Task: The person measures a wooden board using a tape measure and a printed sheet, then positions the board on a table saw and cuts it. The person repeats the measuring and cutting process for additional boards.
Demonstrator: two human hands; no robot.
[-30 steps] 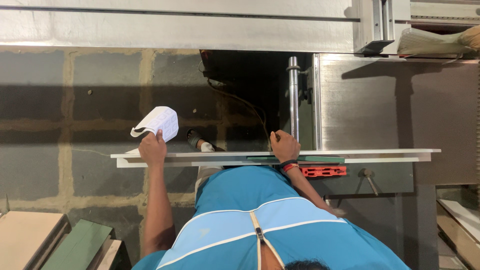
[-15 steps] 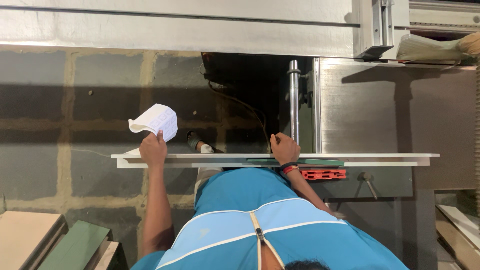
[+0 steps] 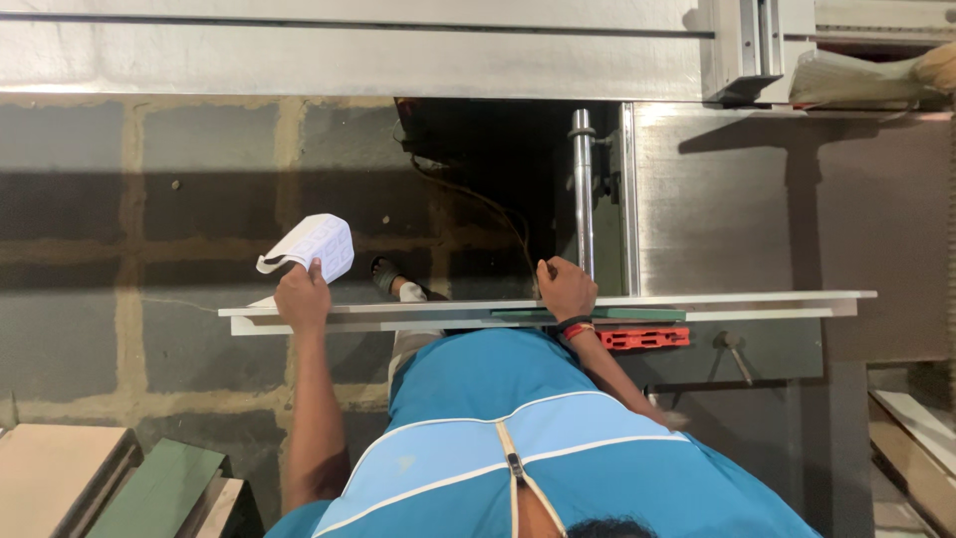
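A long white board (image 3: pixel 747 304) lies crosswise in front of my chest, seen edge-on, and both hands grip it. My left hand (image 3: pixel 301 299) holds the board near its left end and also pinches a curled white paper sheet (image 3: pixel 314 244) above it. My right hand (image 3: pixel 565 289), with a red band at the wrist, clasps the board's middle beside an upright metal post (image 3: pixel 583 199). A green strip (image 3: pixel 637 314) lies along the board just right of that hand.
A grey metal machine table (image 3: pixel 757 209) stands at the right, with a red part (image 3: pixel 642 339) under the board. The floor is block paving (image 3: pixel 149 199), and my sandalled foot (image 3: pixel 390 277) is on it. Wooden boards (image 3: pixel 60 488) lie at the bottom left, more panels (image 3: pixel 916 438) at the bottom right.
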